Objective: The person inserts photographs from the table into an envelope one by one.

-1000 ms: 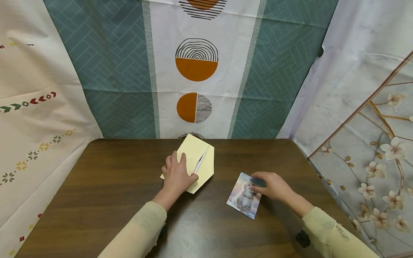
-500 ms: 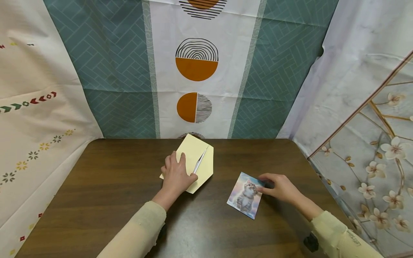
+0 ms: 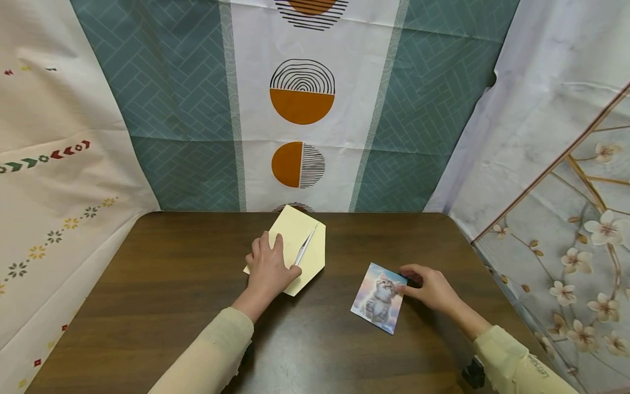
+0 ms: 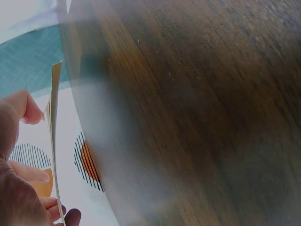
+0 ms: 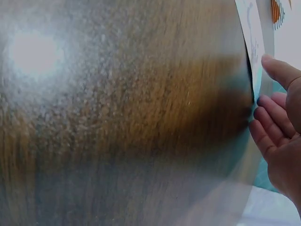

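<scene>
In the head view my left hand (image 3: 269, 270) grips a pale yellow envelope (image 3: 290, 227) toward the table's far side. Its flap points right, and a narrow pale gap shows at its mouth, with my thumb at the near end of that gap. Seen edge-on in the left wrist view, the envelope (image 4: 55, 127) has the thumb and some fingers on its left side. My right hand (image 3: 431, 287) pinches the right edge of a card (image 3: 378, 303) printed with a kitten against a pastel sky. In the right wrist view the thumb and fingertips meet the card's (image 5: 250, 40) edge.
Under both hands lies a dark brown wooden table (image 3: 162, 306). A patterned cloth (image 3: 300, 175) hangs behind its far edge, with a white cloth (image 3: 54, 219) along the left side and a floral one (image 3: 566, 246) along the right. Black devices sit beneath both wrists.
My right hand has drawn back to the right, from over the card's face to its right edge, uncovering more of the kitten. The card has shifted slightly right. My left hand keeps its place.
</scene>
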`<state>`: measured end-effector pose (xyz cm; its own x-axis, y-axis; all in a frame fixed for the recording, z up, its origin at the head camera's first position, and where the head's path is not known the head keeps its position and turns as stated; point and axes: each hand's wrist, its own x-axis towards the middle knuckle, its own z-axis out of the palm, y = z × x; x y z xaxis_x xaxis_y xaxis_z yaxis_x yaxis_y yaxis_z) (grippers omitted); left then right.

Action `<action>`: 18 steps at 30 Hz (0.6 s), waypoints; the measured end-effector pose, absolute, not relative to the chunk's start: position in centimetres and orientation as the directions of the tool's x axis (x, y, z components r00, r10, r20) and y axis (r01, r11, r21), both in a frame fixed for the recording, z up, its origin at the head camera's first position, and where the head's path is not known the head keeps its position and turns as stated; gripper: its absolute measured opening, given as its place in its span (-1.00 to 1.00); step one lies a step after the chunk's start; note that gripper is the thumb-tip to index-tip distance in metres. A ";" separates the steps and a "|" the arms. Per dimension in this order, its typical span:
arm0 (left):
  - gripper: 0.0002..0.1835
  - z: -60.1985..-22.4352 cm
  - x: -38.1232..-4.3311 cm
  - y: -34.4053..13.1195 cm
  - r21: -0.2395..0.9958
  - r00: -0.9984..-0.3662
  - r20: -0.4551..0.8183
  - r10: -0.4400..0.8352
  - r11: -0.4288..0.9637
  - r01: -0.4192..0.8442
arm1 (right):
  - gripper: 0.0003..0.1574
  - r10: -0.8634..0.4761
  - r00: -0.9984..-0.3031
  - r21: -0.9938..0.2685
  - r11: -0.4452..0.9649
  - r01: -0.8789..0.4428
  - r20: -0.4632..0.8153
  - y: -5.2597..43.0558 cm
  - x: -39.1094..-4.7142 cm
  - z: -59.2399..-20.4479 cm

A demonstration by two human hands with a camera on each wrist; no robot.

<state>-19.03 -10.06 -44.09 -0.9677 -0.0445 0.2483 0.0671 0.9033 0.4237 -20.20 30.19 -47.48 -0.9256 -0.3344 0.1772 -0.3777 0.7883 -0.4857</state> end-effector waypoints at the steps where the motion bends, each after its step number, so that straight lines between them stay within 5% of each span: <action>1: -0.13 -44.1 -19.0 -10.1 0.424 -0.968 0.248 -0.045 0.903 0.067 | -0.38 -0.331 -0.927 -0.481 0.793 -0.374 0.175 30.3 -20.2 -47.5; 18: -0.13 -44.3 -19.2 -9.9 0.423 -0.969 0.241 -0.044 0.904 0.065 | -0.43 -0.363 -0.897 -0.450 0.776 -0.442 0.254 30.2 -20.2 -48.4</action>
<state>-19.16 -9.85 -44.30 -0.9695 -0.0436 0.2414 0.0646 0.9039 0.4227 -20.23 30.23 -48.37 -0.8966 -0.3631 0.2535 -0.4415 0.7764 -0.4497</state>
